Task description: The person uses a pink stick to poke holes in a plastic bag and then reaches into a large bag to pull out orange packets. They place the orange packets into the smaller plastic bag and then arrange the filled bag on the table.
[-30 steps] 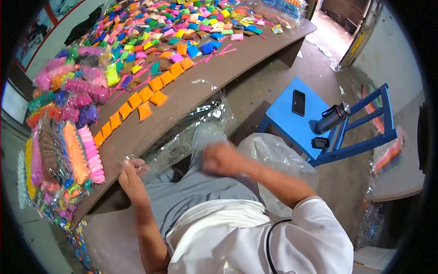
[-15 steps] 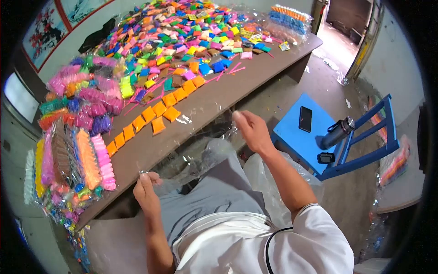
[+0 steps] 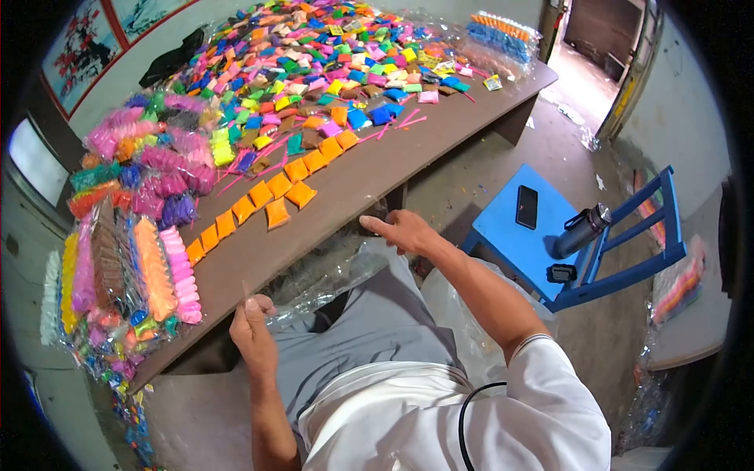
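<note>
A clear plastic bag (image 3: 330,275) stretches over my lap, just off the table's front edge. My left hand (image 3: 254,326) pinches its left end between thumb and fingers. At the other end, my right hand (image 3: 403,232) has thumb and fingers closed on the film, though the exact grip is hard to see. Beyond the hands, a row of orange packets (image 3: 280,185) runs slantwise along the brown table (image 3: 345,184). Two more orange packets (image 3: 277,213) lie on the near side of that row.
A big heap of colourful packets (image 3: 314,71) covers the back of the table. Bagged stacks (image 3: 137,267) crowd its left end. Pink sticks (image 3: 404,122) lie beside the heap. To the right, a blue chair (image 3: 503,212) carries a phone (image 3: 527,206), a bottle (image 3: 581,230) and a small black case (image 3: 561,273).
My right hand has moved left and slightly down, nearer my left hand, so the plastic bag hangs less widely stretched. The left hand stays nearly in place. The packets have not moved.
</note>
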The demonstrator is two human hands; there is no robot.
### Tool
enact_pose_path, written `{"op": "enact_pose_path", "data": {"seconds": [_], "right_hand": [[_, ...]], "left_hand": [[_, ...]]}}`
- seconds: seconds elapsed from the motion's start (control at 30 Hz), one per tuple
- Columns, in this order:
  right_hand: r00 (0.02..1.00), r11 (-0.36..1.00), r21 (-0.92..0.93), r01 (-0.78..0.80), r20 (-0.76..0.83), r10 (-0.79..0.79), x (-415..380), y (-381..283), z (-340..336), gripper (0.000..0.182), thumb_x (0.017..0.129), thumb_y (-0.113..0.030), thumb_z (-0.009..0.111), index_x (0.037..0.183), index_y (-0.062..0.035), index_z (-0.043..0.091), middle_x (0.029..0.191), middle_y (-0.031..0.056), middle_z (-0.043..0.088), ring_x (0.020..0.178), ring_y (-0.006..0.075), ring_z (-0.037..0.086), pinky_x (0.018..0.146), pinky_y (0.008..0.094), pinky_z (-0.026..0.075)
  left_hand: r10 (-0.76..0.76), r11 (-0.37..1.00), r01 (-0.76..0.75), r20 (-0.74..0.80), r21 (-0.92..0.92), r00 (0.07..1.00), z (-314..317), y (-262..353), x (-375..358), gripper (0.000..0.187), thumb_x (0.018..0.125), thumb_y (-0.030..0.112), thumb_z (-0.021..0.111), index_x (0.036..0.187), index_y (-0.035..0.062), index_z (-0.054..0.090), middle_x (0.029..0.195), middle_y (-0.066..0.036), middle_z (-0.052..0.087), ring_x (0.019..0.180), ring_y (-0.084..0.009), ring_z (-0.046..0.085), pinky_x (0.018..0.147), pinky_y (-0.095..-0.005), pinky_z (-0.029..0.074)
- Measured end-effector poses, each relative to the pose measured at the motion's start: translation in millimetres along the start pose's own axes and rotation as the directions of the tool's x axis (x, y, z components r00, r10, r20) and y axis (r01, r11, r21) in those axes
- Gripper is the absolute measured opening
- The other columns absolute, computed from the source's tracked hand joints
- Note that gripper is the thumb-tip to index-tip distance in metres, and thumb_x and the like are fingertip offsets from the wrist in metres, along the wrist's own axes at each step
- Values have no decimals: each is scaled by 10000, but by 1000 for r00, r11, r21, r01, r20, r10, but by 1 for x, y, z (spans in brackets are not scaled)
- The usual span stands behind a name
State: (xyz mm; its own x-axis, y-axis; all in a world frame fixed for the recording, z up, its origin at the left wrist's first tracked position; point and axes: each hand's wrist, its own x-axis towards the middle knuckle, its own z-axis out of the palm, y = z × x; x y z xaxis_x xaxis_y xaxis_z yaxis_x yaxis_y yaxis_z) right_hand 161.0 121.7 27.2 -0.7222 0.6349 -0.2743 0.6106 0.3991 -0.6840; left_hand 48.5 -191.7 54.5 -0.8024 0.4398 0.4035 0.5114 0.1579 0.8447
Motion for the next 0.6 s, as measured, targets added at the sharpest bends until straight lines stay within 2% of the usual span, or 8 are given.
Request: {"op": "enact_pose_path", "data": {"seconds": [0.07, 0.13, 0.17, 0.23, 0.27, 0.43, 0.5, 0.6], "right_hand": [[981, 981, 138, -137, 157, 115, 2, -1, 3, 741, 710, -699, 669, 883, 20, 688, 841, 176, 700, 761, 294, 689, 747, 412, 537], [979, 996, -49, 78, 191, -68, 6, 5, 11, 516, 739, -484, 724, 891, 8, 696, 798, 154, 698, 681, 267, 677, 720, 392, 539], [979, 996, -52, 79, 194, -67, 7, 9, 13, 516, 739, -484, 724, 891, 8, 696, 798, 154, 698, 681, 267, 677, 720, 392, 539], [978, 965, 198, 172, 81, -191, 8, 16, 14, 338, 716, -270, 721, 936, -14, 705, 809, 155, 695, 714, 262, 675, 712, 370, 533], [944, 931, 160, 328, -40, -326, 14, 25, 16, 277, 710, -135, 668, 959, -16, 697, 820, 162, 686, 737, 267, 663, 708, 360, 527], [889, 859, 284, 425, -309, -338, -28, -3, -5, 243, 737, -43, 622, 971, 5, 668, 836, 161, 671, 739, 245, 643, 692, 352, 511], [682, 748, 203, 631, -605, -411, -50, -17, -5, 229, 791, 37, 565, 1005, 24, 648, 842, 59, 631, 716, 105, 572, 644, 248, 470], [606, 703, 172, 690, -669, -431, -79, -41, -9, 227, 789, 54, 574, 1001, 17, 647, 880, 46, 609, 704, 98, 542, 632, 235, 448]], "left_hand": [[30, 999, -30, 14, 21, 999, -2, -2, 1, 458, 1051, 324, 403, 855, -36, 607, 777, -79, 620, 689, -164, 587, 682, -304, 477], [60, 997, -61, 26, 40, 998, -2, -3, 1, 449, 1051, 317, 403, 853, -34, 603, 779, -78, 620, 689, -164, 584, 686, -306, 477], [80, 996, -81, 30, 36, 996, -3, -2, 1, 441, 1050, 308, 404, 852, -34, 600, 783, -80, 620, 695, -163, 583, 690, -308, 478], [99, 994, -100, 31, 34, 995, -5, -4, -1, 433, 1049, 299, 405, 851, -34, 597, 787, -81, 621, 701, -162, 583, 695, -310, 479], [101, 993, -103, 24, 62, 995, -8, -6, -3, 432, 1050, 293, 400, 848, -36, 593, 789, -82, 621, 710, -161, 584, 695, -311, 480], [32, 995, -33, 5, 99, 999, -15, -17, -7, 391, 1033, 274, 453, 873, -52, 599, 813, -83, 623, 728, -155, 579, 702, -304, 479], [-37, 994, 37, -3, 106, 999, -14, -27, -6, 320, 978, 249, 552, 849, -36, 616, 787, -86, 607, 773, -178, 572, 737, -320, 468], [-105, 990, 93, 116, 105, 988, -11, -22, -1, 281, 924, 240, 637, 887, -38, 627, 847, -87, 619, 811, -179, 577, 769, -310, 472]]}}
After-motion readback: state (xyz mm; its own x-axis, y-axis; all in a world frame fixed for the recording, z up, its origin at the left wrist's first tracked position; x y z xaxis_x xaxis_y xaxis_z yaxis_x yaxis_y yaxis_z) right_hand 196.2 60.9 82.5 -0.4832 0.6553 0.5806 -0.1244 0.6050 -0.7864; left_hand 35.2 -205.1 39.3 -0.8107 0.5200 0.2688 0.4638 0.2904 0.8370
